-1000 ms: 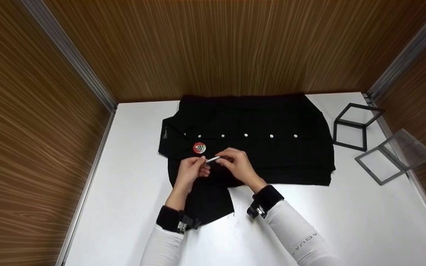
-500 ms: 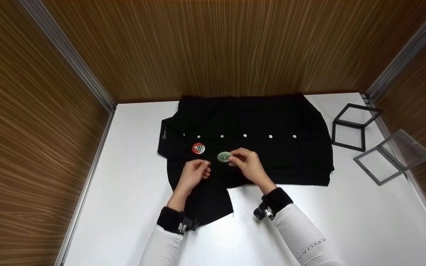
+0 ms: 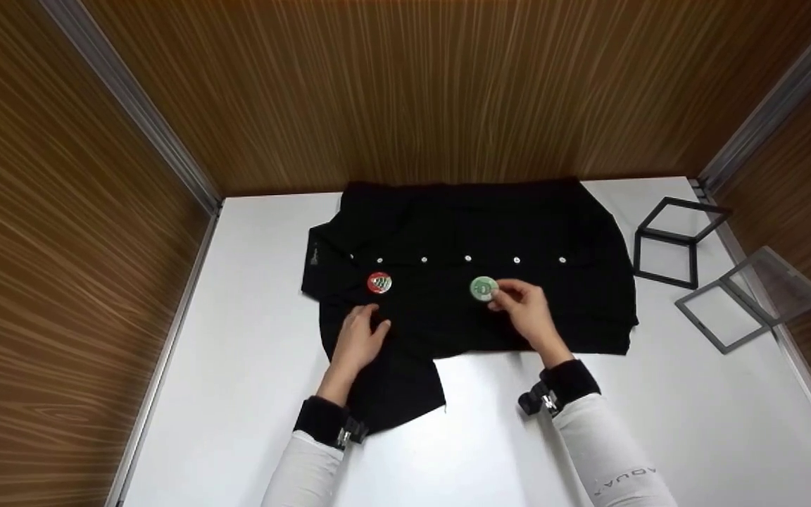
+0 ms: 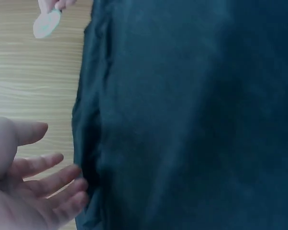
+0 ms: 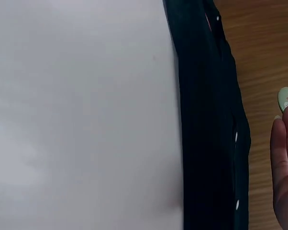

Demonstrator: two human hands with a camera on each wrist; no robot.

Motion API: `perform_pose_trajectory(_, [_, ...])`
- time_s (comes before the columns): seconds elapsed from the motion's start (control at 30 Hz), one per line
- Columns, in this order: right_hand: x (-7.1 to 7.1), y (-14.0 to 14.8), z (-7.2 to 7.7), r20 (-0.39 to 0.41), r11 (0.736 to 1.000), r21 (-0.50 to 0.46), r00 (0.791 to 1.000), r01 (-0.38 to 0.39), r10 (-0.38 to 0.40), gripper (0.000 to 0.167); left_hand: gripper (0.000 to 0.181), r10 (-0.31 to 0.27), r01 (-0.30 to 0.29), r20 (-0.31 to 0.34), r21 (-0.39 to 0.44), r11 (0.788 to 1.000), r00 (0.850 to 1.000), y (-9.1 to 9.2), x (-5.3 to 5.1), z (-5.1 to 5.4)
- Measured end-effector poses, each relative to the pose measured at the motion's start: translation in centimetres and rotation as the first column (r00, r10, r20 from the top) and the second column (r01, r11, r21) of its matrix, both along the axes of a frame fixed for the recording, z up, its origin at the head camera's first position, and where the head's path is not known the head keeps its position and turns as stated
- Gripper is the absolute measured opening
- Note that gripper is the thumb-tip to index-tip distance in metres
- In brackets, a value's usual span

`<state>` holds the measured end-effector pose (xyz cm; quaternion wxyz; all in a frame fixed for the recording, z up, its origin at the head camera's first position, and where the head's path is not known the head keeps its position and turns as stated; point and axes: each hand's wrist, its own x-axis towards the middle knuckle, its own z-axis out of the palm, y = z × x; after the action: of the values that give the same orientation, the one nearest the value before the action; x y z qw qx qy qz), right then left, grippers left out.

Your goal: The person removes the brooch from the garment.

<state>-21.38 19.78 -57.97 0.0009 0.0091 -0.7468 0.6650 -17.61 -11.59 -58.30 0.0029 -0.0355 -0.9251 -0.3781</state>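
In the right hand [image 3: 529, 313]: green badge [image 3: 481, 288], pinched by its rim above the shirt [image 3: 434, 222]. Left hand [image 3: 358, 339] is empty, fingers loosely spread, red badge [image 3: 379, 282] just beyond. Judgement: a light rim grip best keeps the green badge steady, face uncovered.

The right white sleeve [image 3: 599, 440] reads "AQUA"; the collar label [image 3: 315, 254] is illegible.

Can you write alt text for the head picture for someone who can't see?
A person's right hand pinches a green badge over a black shirt on a white table. The left hand is near a red badge on the shirt; a black frame and a grey frame sit to the right.
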Motion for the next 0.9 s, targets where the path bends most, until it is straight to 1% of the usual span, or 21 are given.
perform_pose_trajectory(0.07, [0.0, 0.9, -0.1, 0.022, 1.0, -0.001, 1.0, 0.014, -0.014, 0.025, 0.048, -0.026, 0.026, 0.002, -0.081, 0.996, 1.0, -0.2, 0.1, -0.2])
perform_pose_trajectory(0.1, [0.0, 1.3, -0.2, 0.029, 1.0, -0.001, 0.999, 0.019, -0.019, 0.025, 0.052, -0.042, 0.043, 0.006, -0.124, 0.991, 0.999, -0.3, 0.0, -0.3])
perform_pose_trajectory(0.2, [0.1, 2.5, -0.3, 0.039, 0.999, -0.017, 0.999, 0.039, -0.038, 0.026, 0.061, -0.099, 0.102, 0.024, -0.255, 0.961, 0.995, -0.6, -0.1, -0.4])
perform_pose_trajectory(0.27, [0.1, 3.2, -0.4, 0.042, 0.998, -0.029, 0.997, 0.058, -0.057, 0.026, 0.064, -0.118, 0.125, 0.042, -0.327, 0.937, 0.992, -0.7, -0.2, -0.5])
perform_pose_trajectory(0.33, [0.1, 3.9, -0.4, 0.042, 0.996, -0.036, 0.996, 0.077, -0.075, 0.027, 0.066, -0.12, 0.135, 0.063, -0.389, 0.911, 0.991, -0.9, -0.4, -0.6])
perform_pose_trajectory(0.43, [0.2, 5.1, -0.5, 0.046, 0.992, -0.039, 0.992, 0.116, -0.114, 0.027, 0.069, -0.105, 0.135, 0.091, -0.451, 0.882, 0.99, -1.2, -0.7, -1.0])
perform_pose_trajectory(0.5, [0.3, 6.0, -0.5, 0.049, 0.99, -0.036, 0.989, 0.14, -0.138, 0.028, 0.072, -0.089, 0.132, 0.111, -0.48, 0.867, 0.99, -1.5, -0.8, -1.2])
perform_pose_trajectory(0.6, [0.6, 7.4, -0.6, 0.056, 0.983, -0.041, 0.983, 0.179, -0.177, 0.028, 0.075, -0.073, 0.132, 0.137, -0.496, 0.858, 0.988, -1.9, -0.9, -1.7])
perform_pose_trajectory(0.67, [0.8, 8.4, -0.5, 0.07, 0.976, -0.055, 0.976, 0.21, -0.206, 0.029, 0.077, -0.069, 0.135, 0.15, -0.492, 0.86, 0.986, -2.1, -0.9, -1.8])
perform_pose_trajectory(0.8, [1.1, 10.3, -0.3, 0.11, 0.952, -0.095, 0.953, 0.292, -0.281, 0.031, 0.079, -0.07, 0.142, 0.164, -0.484, 0.863, 0.984, -2.4, -0.9, -1.7])
perform_pose_trajectory(0.9, [1.3, 11.7, -0.2, 0.137, 0.935, -0.097, 0.935, 0.342, -0.328, 0.034, 0.079, -0.063, 0.139, 0.169, -0.483, 0.864, 0.984, -2.6, -0.8, -1.6])
